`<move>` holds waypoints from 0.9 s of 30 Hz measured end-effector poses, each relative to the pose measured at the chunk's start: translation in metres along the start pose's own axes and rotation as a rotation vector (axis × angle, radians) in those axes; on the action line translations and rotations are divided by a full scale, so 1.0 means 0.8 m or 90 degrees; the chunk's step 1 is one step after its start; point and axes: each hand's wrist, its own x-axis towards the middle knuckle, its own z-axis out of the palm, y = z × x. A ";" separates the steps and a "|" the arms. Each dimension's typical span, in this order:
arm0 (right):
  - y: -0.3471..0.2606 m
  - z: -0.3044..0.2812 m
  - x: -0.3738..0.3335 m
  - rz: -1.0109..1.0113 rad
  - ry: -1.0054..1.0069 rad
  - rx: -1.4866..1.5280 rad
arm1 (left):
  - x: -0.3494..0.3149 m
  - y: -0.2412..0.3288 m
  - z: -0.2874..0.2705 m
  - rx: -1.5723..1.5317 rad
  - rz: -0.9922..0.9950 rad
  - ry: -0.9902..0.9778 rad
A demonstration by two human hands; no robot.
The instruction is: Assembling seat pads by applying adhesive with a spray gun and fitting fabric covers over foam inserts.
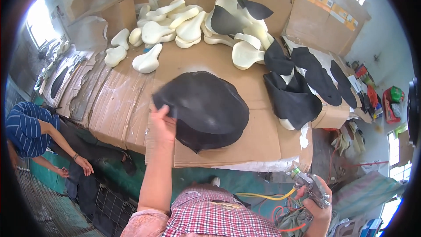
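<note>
A large black, slightly shiny sheet-like cover (206, 105) lies bulging on the cardboard-topped table, rounded on its right side. My left hand (164, 125) pinches its left edge, which is lifted and a little blurred. What lies beneath the cover is hidden. Off the table's front right corner, my right hand (322, 199) is wrapped round a grey metal spray gun (312, 186), with a yellow hose (267, 196) near its front. Right of the cover, black covers (291, 98) lie partly over a cream foam bicycle saddle.
Many cream foam saddles (188, 26) are heaped at the back of the table (123, 118). More black pieces (322, 77) lie at the right. A seated person in a striped shirt (33, 127) is at the left. Orange hoses (280, 224) hang by my right arm.
</note>
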 end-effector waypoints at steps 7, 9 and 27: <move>0.002 0.000 -0.002 0.026 -0.153 0.008 | -0.003 0.169 -0.050 -0.126 0.200 -0.137; -0.003 0.011 -0.007 0.022 -0.099 0.035 | -0.002 0.204 -0.078 -0.118 0.280 0.007; 0.005 0.055 0.017 -0.045 -0.061 0.001 | -0.037 0.260 -0.137 -0.084 0.478 0.222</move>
